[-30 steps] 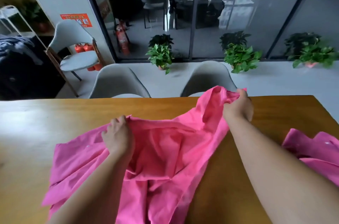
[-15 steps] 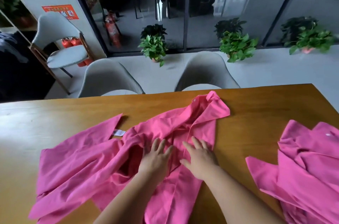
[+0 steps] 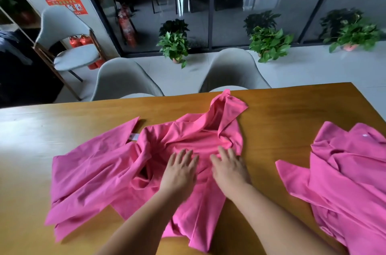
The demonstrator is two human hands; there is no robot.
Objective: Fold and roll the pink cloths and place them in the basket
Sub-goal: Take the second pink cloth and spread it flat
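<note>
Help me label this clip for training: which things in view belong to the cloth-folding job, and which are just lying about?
Job:
pink cloth, spread in the middle
left hand and right hand, flat on it
second pink cloth, crumpled at right
wooden table
No basket is in view.

Lying about:
grey chairs
potted plants
fire extinguisher
orange wall notice
</note>
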